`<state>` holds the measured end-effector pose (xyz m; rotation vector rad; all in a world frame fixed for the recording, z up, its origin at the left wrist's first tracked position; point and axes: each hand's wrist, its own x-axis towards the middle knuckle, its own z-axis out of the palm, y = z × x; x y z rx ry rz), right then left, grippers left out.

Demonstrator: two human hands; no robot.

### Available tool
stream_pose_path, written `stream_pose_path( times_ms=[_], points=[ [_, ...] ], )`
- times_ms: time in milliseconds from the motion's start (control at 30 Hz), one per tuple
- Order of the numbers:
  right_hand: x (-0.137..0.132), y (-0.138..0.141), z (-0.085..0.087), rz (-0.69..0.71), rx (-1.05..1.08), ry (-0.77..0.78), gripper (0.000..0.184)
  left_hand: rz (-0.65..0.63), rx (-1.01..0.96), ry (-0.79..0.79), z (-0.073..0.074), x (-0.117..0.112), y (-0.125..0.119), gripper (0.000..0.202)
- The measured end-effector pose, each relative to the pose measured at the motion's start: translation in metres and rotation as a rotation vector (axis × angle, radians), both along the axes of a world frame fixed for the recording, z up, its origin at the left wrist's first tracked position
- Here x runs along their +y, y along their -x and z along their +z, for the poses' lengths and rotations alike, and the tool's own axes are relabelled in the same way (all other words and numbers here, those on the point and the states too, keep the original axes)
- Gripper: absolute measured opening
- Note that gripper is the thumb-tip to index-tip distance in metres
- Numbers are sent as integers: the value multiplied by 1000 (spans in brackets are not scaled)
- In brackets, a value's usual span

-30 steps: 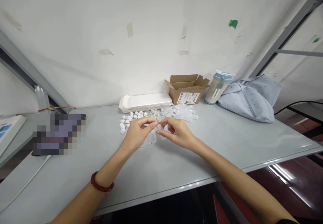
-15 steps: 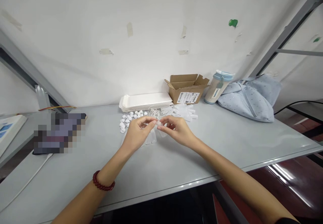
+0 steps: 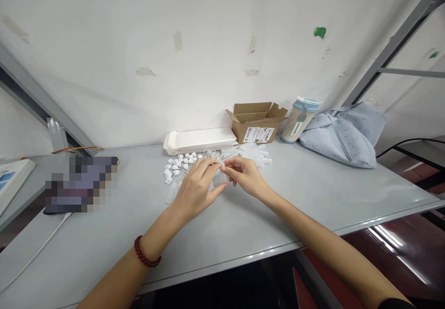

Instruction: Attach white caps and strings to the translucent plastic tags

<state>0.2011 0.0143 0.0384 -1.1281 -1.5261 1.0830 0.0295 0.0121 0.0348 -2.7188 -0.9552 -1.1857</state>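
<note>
Fingers (image 3: pixel 217 165) of the left hand (image 3: pixel 196 190) and the right hand (image 3: pixel 246 177) are together at the tips, closed on a small clear plastic tube (image 3: pixel 222 175), which is partly hidden, just above the grey counter (image 3: pixel 295 207). Relative to that held tube, one loose clear tube (image 3: pixel 172 192) lies near and to the left, beside the left hand. Farther back and to the left sits a heap of small white caps (image 3: pixel 177 165); directly behind is a tangle of thin white cord (image 3: pixel 212 153); back and to the right lies a pile of clear tubes (image 3: pixel 252 153). These heaps show plenty left unhandled, and no finished pieces can be told apart. Farthest behind the held tube stand a stack of white paper trays (image 3: pixel 200 140) and an open cardboard box (image 3: pixel 257 128), with a lidded drink bottle (image 3: pixel 297 121) and a pale blue cloth bag (image 3: pixel 337 137) off to the right.
</note>
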Motion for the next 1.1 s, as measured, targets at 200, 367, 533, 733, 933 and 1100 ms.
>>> stream_pose_path(
  times_ms=[200,367,533,733,933,1100],
  points=[
    [0,1,1,21,57,51,30,23,21,4,-1,1,1,30],
    [0,1,1,1,51,64,31,6,59,58,-3,3,2,38],
    [0,1,1,-11,40,66,29,20,17,89,-3,1,1,32],
    [-1,0,2,8,24,61,30,26,-23,127,-4,1,0,33],
    [-5,1,5,-3,-74,26,28,1,-36,114,-3,1,-1,37],
    [-3,1,4,-17,-165,17,25,0,10,115,-3,3,0,37]
  ],
)
